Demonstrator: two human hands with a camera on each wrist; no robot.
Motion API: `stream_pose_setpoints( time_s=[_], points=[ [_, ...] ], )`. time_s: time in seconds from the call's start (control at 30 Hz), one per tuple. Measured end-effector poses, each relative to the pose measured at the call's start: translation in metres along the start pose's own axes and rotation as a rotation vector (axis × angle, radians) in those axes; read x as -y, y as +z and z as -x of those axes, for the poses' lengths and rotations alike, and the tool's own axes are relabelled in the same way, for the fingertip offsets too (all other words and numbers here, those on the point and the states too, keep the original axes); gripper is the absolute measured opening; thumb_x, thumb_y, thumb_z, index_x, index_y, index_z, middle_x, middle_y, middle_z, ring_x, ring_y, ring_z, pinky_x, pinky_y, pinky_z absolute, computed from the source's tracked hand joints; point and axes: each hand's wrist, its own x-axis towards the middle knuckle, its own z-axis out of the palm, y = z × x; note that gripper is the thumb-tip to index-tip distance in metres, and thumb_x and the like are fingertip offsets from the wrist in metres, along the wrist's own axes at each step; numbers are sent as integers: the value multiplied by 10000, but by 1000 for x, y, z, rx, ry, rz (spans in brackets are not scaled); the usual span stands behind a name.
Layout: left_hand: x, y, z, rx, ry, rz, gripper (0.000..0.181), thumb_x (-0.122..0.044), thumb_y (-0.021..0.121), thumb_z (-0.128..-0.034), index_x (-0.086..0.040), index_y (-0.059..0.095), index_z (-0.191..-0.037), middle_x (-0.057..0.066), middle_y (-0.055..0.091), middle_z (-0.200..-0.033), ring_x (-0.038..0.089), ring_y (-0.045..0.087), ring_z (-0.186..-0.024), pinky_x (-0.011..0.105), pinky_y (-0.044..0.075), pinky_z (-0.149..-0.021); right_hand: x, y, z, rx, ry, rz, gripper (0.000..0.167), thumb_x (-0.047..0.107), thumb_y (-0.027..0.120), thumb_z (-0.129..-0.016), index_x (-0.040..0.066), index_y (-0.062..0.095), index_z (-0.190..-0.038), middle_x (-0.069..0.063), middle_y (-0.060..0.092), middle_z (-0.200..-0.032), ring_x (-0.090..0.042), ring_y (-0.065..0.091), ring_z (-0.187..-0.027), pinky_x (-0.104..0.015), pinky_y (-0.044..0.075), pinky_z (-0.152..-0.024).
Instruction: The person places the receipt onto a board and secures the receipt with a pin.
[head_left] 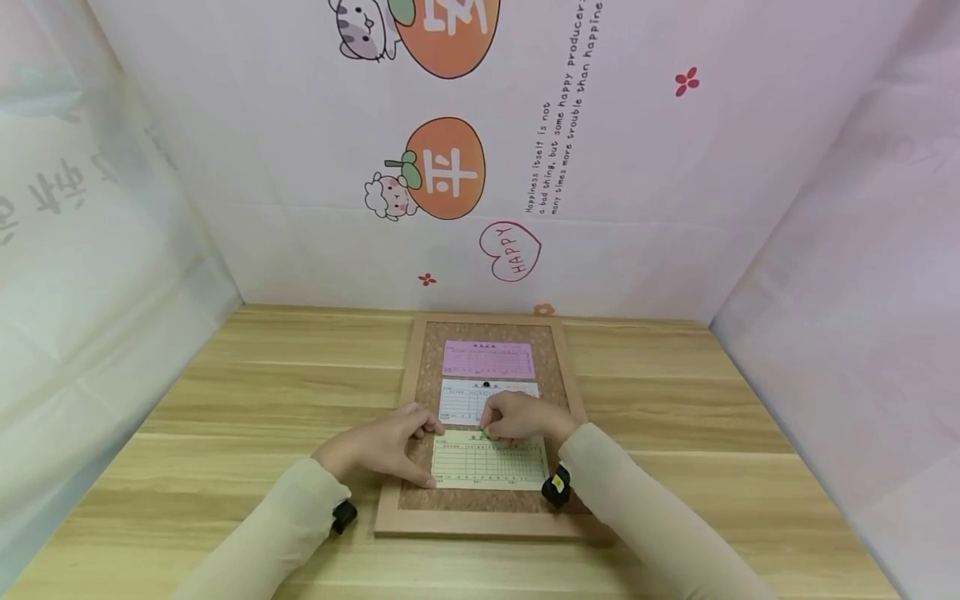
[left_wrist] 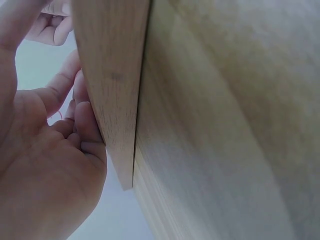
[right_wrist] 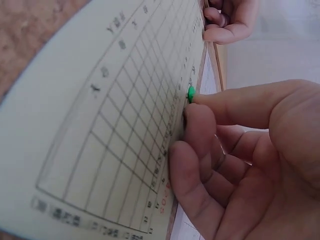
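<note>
A pale yellow printed slip [head_left: 465, 463] lies on the lower part of a wood-framed cork board [head_left: 551, 379]. At its top edge, my right hand [head_left: 519, 417] pinches a green thumbtack [right_wrist: 190, 93] between thumb and finger; whether the point is in the cork cannot be told. My left hand [head_left: 387, 444] rests at the slip's left edge, thumb at the lower corner and fingers at the upper one. Above sits a white slip [head_left: 455, 402] with a black thumbtack [head_left: 486, 384] at its top, partly covered by my right hand. A pink slip [head_left: 487, 361] lies highest.
The board's wooden frame [head_left: 487, 523] lies flat on a wood-grain table [head_left: 300, 367], its far end near the back wall. White printed sheets [head_left: 292, 150] hang behind and on both sides. Each wrist wears a black camera [head_left: 557, 487].
</note>
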Motion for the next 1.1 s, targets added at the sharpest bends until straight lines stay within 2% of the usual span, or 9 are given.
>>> stream_pose_setpoints(
  time_s=[0.43, 0.83, 1.1],
  points=[
    [0, 0, 2, 1, -5, 13, 725, -409, 880, -748, -87, 537, -1300, 20, 462, -1216, 189, 454, -1105, 404, 426, -994, 0, 0, 0, -5, -5, 35, 51, 88, 626, -975, 79, 674, -962, -33, 640, -799, -163, 598, -678, -318, 496, -621],
    [2, 1, 1, 4, 7, -3, 741, -435, 873, -751, -91, 533, -1312, 16, 464, -1227, 190, 458, -1121, 408, 428, -1004, -8, -4, 4, 26, -49, -17, 76, 114, 607, -992, 79, 670, -1016, -41, 652, -827, -168, 617, -717, -324, 509, -643],
    [1, 1, 0, 3, 7, -16, 737, -430, 869, -756, -87, 532, -1315, 16, 465, -1224, 195, 463, -1120, 406, 429, -1002, -10, -4, 10, 20, -82, -44, 152, 172, 563, -1028, 77, 680, -1008, -30, 656, -859, -172, 621, -777, -340, 509, -686]
  ],
)
